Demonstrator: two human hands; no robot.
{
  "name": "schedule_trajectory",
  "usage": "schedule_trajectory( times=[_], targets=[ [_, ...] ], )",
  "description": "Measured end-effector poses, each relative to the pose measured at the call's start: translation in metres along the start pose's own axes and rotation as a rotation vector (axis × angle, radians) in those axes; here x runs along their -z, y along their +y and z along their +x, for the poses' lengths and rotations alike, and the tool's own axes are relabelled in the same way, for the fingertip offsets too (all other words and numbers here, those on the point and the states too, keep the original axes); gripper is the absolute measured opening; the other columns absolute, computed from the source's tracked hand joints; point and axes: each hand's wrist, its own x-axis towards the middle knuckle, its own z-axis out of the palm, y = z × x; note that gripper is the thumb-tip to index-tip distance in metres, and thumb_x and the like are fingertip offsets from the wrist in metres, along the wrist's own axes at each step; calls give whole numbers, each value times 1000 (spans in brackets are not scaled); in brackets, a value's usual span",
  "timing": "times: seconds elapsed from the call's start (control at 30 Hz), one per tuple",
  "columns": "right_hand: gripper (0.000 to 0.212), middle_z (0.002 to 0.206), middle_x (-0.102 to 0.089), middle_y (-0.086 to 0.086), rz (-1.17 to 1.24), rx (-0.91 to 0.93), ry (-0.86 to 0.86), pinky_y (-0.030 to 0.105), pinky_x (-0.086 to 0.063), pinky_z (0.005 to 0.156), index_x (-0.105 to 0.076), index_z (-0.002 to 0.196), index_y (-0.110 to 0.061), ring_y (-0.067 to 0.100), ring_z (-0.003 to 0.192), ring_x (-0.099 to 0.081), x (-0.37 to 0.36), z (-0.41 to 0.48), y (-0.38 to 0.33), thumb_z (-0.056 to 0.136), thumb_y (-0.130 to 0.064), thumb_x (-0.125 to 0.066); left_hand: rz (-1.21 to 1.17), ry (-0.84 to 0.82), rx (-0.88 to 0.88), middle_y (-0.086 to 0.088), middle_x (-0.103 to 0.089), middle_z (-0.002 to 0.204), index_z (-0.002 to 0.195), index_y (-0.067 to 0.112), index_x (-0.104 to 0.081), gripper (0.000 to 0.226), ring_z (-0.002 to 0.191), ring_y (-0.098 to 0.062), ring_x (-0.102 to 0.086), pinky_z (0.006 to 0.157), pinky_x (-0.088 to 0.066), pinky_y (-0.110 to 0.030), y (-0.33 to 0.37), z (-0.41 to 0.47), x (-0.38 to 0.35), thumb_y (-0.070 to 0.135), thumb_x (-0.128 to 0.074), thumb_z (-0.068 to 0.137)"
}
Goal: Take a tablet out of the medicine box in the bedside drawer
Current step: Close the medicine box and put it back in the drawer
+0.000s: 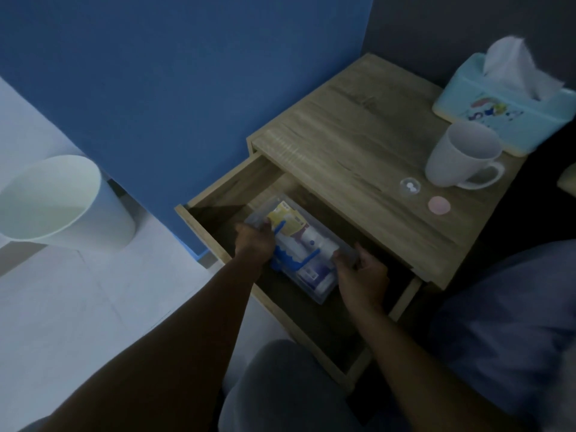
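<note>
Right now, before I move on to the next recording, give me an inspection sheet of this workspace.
Surface: wooden bedside table, dimly lit; its drawer pulled open.
Job's things: clear medicine box with blue handle lies in the drawer, holding packets and a bottle; lid state unclear; no tablet seen out.
Clutter: white mug, tissue box, small clear round item and pink disc on the tabletop.
Grips: left hand on the box's far-left end, right hand on its right side; both grip the box.
Cables: nothing seen.
Surroundings: blue wall, white bin on pale floor, the person's knee below the drawer.
</note>
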Motion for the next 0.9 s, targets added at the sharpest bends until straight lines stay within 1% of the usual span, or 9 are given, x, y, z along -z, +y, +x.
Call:
schedule_trajectory(
  times=[0.13,0.27,0.33,0.37,0.47,0.53,0.63,0.77,0.9],
  targets=[
    [65,141,-54,3,39,-33,-51,25,-51,79,-42,145,-25,18,122,-56,6,0,-3,86,-31,-71,107,-37,-39,-15,-53,132,148,13,-26,59,111,-24,-59,73,-51,-34,3,-3,5,34,-49,98],
    [65,148,-47,5,-125,88,-63,23,-43,85,-37,148,-24,22,132,-50,20,-11,-15,91,-34,-65,280,-90,-152,-16,-25,157,155,9,3,82,137,-33,-41,104,-46,-49,6,-25,15,23,-52,97],
    [60,148,-48,4,-196,177,-100,21,-41,85,-40,147,-24,20,132,-50,31,-18,-21,92,-33,-63,377,-86,-242,-13,-16,162,156,11,-4,76,143,-33,-32,107,-43,-48,8,-36,20,22,-51,97],
    [57,146,-50,3,-227,224,-126,20,-42,86,-43,146,-25,18,131,-51,37,-22,-24,93,-34,-61,416,-91,-301,-12,-23,160,155,13,-14,69,142,-31,-36,103,-48,-43,8,-42,23,22,-51,98],
    [47,141,-55,0,-337,399,-188,10,-38,87,-50,141,-24,5,125,-50,56,-31,-30,96,-33,-57,475,-129,-511,2,-52,134,139,21,-43,41,124,-21,-56,70,-54,-17,5,-61,37,22,-49,98],
    [43,140,-56,-3,-418,497,-196,3,-29,84,-52,139,-24,1,123,-47,69,-31,-32,96,-28,-56,591,-105,-632,1,-48,140,139,27,-43,42,131,-21,-49,84,-55,-24,-1,-72,46,21,-49,98],
    [44,144,-53,0,-520,605,-205,16,-35,100,-51,139,-21,11,133,-47,87,-24,-34,96,-15,-53,720,6,-628,-3,-14,164,153,27,-24,62,151,-27,-13,115,-32,-52,-14,-83,57,24,-50,97],
    [45,149,-47,10,-644,761,-176,38,-34,116,-51,140,-7,22,142,-39,104,-4,-37,95,-6,-53,623,105,-569,-2,12,165,156,20,5,83,151,-25,10,121,-15,-51,-37,-88,66,30,-52,96],
    [54,159,-32,11,-849,759,-251,43,-25,121,-37,149,-7,25,149,-25,113,18,-35,98,-18,-52,496,59,-435,-2,18,164,154,20,15,89,151,-25,16,122,-6,-50,-65,-79,68,39,-50,96]
  ],
)
